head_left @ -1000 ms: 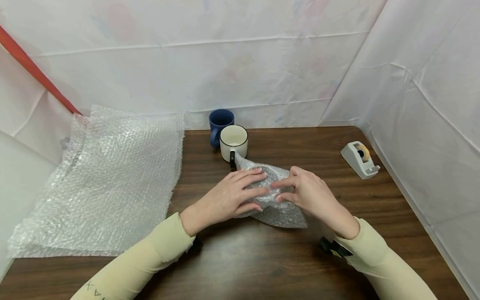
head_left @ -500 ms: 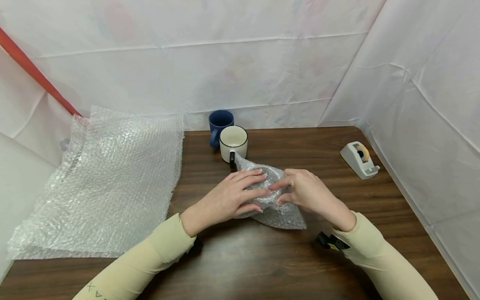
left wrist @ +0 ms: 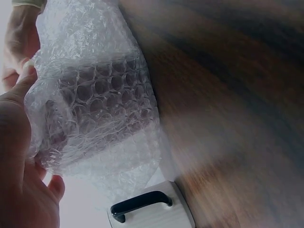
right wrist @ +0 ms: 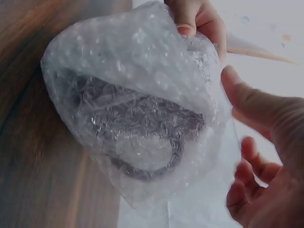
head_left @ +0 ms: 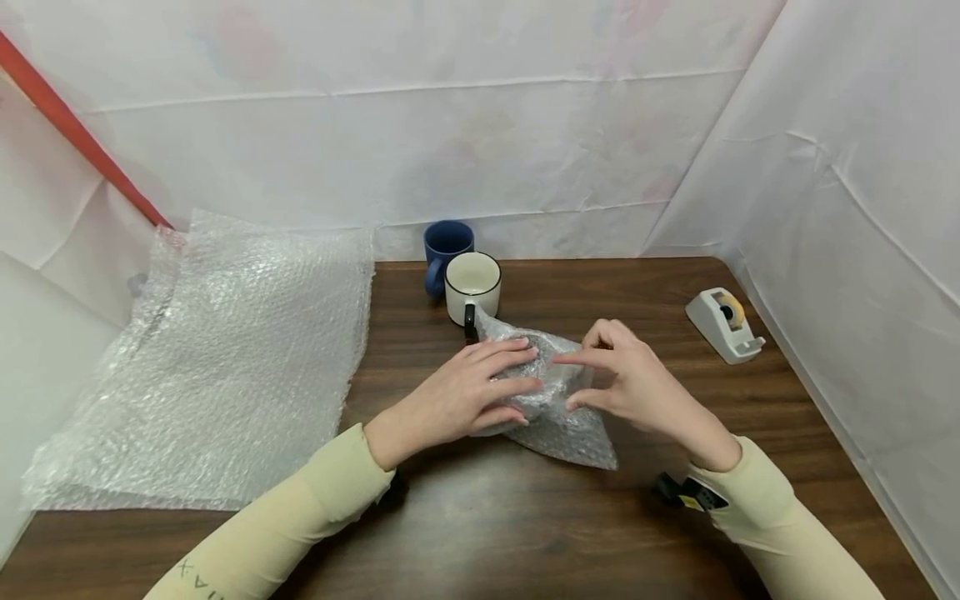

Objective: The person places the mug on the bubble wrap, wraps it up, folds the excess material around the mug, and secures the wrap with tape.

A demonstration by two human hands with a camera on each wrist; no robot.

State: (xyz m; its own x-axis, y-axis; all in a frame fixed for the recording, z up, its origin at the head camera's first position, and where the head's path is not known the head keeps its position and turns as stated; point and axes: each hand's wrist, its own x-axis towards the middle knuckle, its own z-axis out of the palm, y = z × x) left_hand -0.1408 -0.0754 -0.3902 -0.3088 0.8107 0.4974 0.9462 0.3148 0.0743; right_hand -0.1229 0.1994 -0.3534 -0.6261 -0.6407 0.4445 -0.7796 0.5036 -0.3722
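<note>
Under my left hand point(head_left: 476, 387) lies a bundle of bubble wrap point(head_left: 581, 437) on the table. Through the plastic a dark mug point(right wrist: 147, 114) with a rounded handle shows in the right wrist view. The left fingers are spread and rest on top of the wrap. At the bundle's right side, my right hand point(head_left: 630, 379) is lifted with thumb and index finger apart and the other fingers loosely bent. Nothing sits between that thumb and index finger. One wrap corner reaches the white mug point(head_left: 467, 304) with the black handle.
Behind the white mug stands a blue mug point(head_left: 447, 242). A large sheet of bubble wrap point(head_left: 247, 358) covers the left part of the brown table point(head_left: 510, 525). Toward the right back is a tape dispenser point(head_left: 723, 325). White cloth point(head_left: 465, 142) hangs along the back and right.
My right hand has drawn slightly right, away from the wrap, and its thumb and index finger have spread. The left hand stays on the bundle. The head view has shifted slightly.
</note>
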